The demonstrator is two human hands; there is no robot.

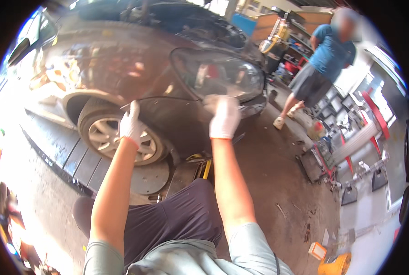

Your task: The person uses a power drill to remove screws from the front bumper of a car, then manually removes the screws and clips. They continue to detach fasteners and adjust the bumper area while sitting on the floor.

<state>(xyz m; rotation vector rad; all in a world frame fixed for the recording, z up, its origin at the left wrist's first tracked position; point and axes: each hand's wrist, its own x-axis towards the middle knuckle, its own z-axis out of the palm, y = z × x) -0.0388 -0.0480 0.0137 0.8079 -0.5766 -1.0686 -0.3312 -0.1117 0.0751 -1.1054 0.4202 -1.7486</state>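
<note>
In front of me stands a dark brown car with its hood up, seen from its front corner. My left hand point(130, 123), in a white glove with an orange cuff, is closed around the rear corner of the front bumper point(172, 118), by the wheel arch. A dark seam runs between the bumper and the fender point(135, 75) above it. My right hand point(224, 118), gloved the same way, is raised at the bumper just below the headlight point(218, 75). Motion smears its fingers, so its grip is unclear. Below my left hand sits the front wheel point(105, 135) with its silver rim.
The wheel rests by a round plate point(151, 178) on a dark ramp point(78, 160). A person in a blue shirt point(328, 50) stands at the back right. Red and grey equipment point(356, 142) lines the right wall. Wrenches point(281, 210) and a yellow object point(335, 264) lie on the floor.
</note>
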